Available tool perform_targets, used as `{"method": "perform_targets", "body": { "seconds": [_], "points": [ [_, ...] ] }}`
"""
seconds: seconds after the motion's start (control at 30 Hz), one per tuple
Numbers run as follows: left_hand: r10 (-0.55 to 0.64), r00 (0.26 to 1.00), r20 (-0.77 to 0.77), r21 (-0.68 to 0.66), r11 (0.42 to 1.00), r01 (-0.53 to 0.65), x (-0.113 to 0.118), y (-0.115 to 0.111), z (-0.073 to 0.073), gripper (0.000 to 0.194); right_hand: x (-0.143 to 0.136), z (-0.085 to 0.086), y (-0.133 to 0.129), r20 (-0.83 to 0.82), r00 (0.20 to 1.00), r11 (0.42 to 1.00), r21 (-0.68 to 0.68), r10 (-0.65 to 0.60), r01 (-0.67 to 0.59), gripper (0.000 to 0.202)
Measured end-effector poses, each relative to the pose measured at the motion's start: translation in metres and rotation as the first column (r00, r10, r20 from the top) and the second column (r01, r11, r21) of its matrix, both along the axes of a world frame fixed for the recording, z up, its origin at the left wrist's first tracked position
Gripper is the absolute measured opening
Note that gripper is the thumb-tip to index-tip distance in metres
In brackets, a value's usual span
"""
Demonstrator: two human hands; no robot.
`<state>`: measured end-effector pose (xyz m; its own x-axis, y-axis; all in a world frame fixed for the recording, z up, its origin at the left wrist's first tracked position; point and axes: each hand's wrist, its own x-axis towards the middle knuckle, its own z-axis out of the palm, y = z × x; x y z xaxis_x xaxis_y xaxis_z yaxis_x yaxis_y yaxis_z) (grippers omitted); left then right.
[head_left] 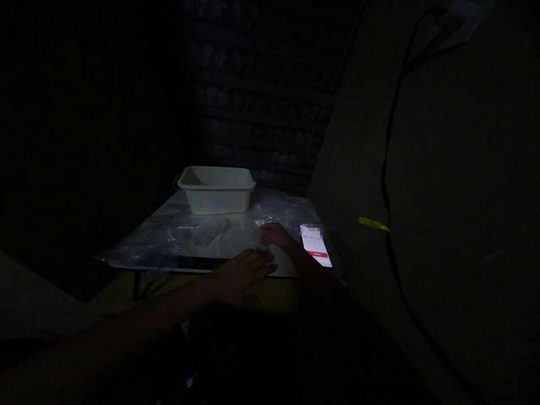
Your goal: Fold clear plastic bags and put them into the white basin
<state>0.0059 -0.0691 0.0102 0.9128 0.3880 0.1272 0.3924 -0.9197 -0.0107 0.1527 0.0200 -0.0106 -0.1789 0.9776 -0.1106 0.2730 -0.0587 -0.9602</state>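
In dim light, my left hand (244, 275) reaches over the front edge of a low table (236, 239), fingers stretched and a little apart, holding nothing I can see. Just beyond it my right hand (274, 233) hovers over or rests on the table top, its fingers loosely bent and pointing left, with nothing visible in them. Clear plastic film (185, 233) lies crumpled across the table, close to both hands. Beside my right forearm is a lit phone (315, 246) showing a timer and a red button.
A pale rectangular tub (219, 199) with side handles stands toward the back of the table. A black cable (386, 169) with a yellow tag (373, 224) hangs down the right wall. A dark patterned curtain (253, 101) is behind the table.
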Motion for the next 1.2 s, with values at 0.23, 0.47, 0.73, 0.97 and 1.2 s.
{"method": "perform_targets", "body": {
  "seconds": [0.23,0.47,0.73,0.97,1.2],
  "points": [
    [0.177,0.972,-0.154,-0.055,0.981,-0.187,0.000,0.002,-0.027,0.085,0.002,-0.020,0.001,0.429,0.900,0.844,0.507,-0.070,-0.176,0.033],
    [0.205,0.953,-0.223,-0.079,0.971,-0.227,0.005,-0.004,-0.030,0.076,0.005,-0.028,-0.009,0.686,0.728,0.748,0.475,0.017,-0.464,0.038],
    [0.101,0.987,-0.127,-0.062,0.992,-0.109,0.000,-0.003,-0.023,0.069,0.003,-0.025,-0.018,0.881,0.466,0.694,0.389,-0.087,-0.606,0.042],
    [0.459,0.887,0.050,0.058,0.885,-0.461,-0.023,0.026,0.014,0.040,0.004,-0.027,-0.014,0.877,0.458,0.698,0.417,-0.142,-0.582,0.045],
    [0.762,0.648,-0.018,0.185,0.639,-0.747,-0.056,0.055,0.015,0.049,0.008,-0.022,-0.019,0.858,0.486,0.682,0.455,-0.165,-0.572,0.044]
  ]
}}
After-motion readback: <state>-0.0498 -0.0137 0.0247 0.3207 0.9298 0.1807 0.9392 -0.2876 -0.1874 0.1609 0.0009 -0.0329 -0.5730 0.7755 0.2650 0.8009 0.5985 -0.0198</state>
